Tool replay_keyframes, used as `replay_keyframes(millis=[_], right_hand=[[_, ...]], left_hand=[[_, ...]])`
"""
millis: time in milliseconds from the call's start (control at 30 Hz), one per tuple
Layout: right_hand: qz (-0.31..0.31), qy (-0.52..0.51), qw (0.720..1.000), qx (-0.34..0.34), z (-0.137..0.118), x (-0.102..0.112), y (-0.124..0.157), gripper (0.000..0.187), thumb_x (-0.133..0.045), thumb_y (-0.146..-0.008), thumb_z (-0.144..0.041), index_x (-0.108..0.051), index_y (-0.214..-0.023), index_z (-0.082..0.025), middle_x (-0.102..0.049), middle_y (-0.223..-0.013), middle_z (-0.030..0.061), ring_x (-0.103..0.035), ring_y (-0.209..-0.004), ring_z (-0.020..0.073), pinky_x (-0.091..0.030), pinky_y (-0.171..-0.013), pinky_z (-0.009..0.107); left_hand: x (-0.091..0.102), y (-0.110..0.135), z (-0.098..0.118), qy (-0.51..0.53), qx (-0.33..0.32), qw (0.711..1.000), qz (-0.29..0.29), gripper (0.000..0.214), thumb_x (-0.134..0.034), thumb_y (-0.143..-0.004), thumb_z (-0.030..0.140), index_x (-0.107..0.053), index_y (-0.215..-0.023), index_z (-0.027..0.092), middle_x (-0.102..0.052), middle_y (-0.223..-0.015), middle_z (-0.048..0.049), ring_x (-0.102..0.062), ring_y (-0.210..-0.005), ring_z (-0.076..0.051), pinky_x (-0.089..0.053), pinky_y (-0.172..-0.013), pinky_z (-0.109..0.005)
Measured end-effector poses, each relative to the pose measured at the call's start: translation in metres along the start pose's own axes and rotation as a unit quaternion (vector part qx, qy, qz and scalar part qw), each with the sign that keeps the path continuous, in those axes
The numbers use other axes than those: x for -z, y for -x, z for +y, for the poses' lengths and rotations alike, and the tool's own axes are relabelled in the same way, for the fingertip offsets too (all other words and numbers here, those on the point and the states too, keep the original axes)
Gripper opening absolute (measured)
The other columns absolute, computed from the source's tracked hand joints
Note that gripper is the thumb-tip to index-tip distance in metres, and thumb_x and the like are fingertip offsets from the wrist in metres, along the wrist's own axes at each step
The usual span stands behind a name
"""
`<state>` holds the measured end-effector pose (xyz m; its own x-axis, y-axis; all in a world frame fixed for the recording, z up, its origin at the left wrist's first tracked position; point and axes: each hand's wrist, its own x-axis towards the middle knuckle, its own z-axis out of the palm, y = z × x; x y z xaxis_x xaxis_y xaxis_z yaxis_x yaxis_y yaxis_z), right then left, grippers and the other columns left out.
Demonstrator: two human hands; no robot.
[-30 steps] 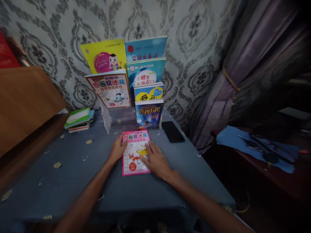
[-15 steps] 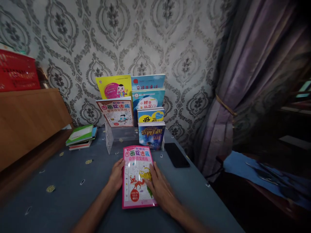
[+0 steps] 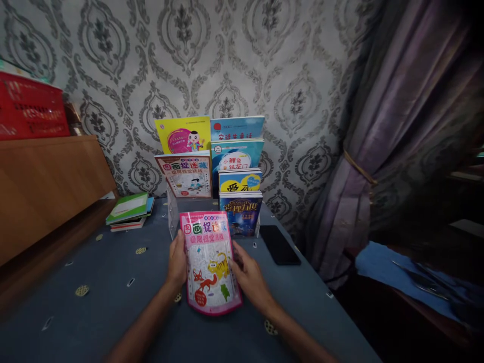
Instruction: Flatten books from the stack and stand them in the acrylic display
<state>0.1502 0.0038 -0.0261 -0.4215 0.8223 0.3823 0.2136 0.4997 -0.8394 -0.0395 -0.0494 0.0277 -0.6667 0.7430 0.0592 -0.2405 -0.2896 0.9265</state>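
Observation:
A pink-bordered picture book (image 3: 212, 262) with a fox and a yellow striped cat on its cover is held between my two hands, tilted up and slightly bowed. My left hand (image 3: 177, 262) grips its left edge, and my right hand (image 3: 249, 272) grips the right edge, thumb on the cover side. Just behind it stands a clear book rack (image 3: 172, 214). On the rack's left are a brown-bordered picture book (image 3: 189, 176) and a yellow book (image 3: 181, 133). Blue books (image 3: 238, 156) and a dark blue book (image 3: 242, 214) fill its right side.
A black phone (image 3: 280, 245) lies right of the rack on the blue-grey tablecloth (image 3: 94, 322). Several books (image 3: 130, 209) are stacked at the left, near a wooden cabinet (image 3: 53, 176) with a red basket (image 3: 32, 108) on top. A purple curtain (image 3: 363, 151) hangs at the right.
The pink picture book has moved up and a little left toward the rack. Its cover bows now, and my right hand has shifted from over the cover to its right edge.

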Motion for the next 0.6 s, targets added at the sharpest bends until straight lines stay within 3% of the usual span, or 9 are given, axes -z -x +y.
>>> replay_keyframes(millis=[167,333,500,600], right_hand=[[0.042,0.008,0.998,0.042,-0.03,0.007,-0.016,0.058,-0.044,-0.098,-0.039,-0.043,-0.153,-0.021,-0.058,-0.148,0.014,-0.058,-0.132,0.0293,-0.05,-0.109,0.05],[0.087,0.003,0.992,0.096,-0.028,-0.002,-0.008,0.046,-0.042,-0.1,-0.031,-0.049,-0.144,-0.022,-0.061,-0.143,0.0129,-0.057,-0.133,0.0262,-0.046,-0.113,0.049],[0.119,-0.002,0.99,0.075,-0.008,-0.011,0.005,0.037,-0.05,-0.099,-0.038,-0.053,-0.133,-0.022,-0.07,-0.119,0.012,-0.069,-0.107,0.0261,-0.059,-0.092,0.042],[0.114,-0.004,0.992,0.06,0.001,-0.012,0.012,0.031,-0.051,-0.099,-0.043,-0.057,-0.122,-0.022,-0.071,-0.104,0.0095,-0.07,-0.094,0.0249,-0.061,-0.083,0.038]], left_hand=[[-0.002,-0.007,0.019,-0.086,-0.149,0.981,-0.088,0.064,-0.062,-0.074,0.082,-0.071,-0.075,0.019,-0.069,-0.071,-0.0055,-0.064,-0.074,-0.023,-0.053,-0.071,-0.032],[0.01,-0.01,0.0,-0.142,-0.188,0.956,-0.175,0.068,-0.056,-0.081,0.079,-0.071,-0.105,0.017,-0.071,-0.087,-0.008,-0.067,-0.09,-0.026,-0.053,-0.085,-0.036],[0.028,-0.012,-0.035,-0.159,-0.161,0.97,-0.094,0.064,-0.055,-0.085,0.075,-0.068,-0.112,0.018,-0.073,-0.108,-0.01,-0.064,-0.111,-0.029,-0.051,-0.098,-0.04],[0.034,-0.013,-0.044,-0.17,-0.128,0.975,-0.058,0.065,-0.058,-0.081,0.078,-0.069,-0.112,0.021,-0.072,-0.119,-0.0095,-0.062,-0.12,-0.03,-0.048,-0.105,-0.041]])
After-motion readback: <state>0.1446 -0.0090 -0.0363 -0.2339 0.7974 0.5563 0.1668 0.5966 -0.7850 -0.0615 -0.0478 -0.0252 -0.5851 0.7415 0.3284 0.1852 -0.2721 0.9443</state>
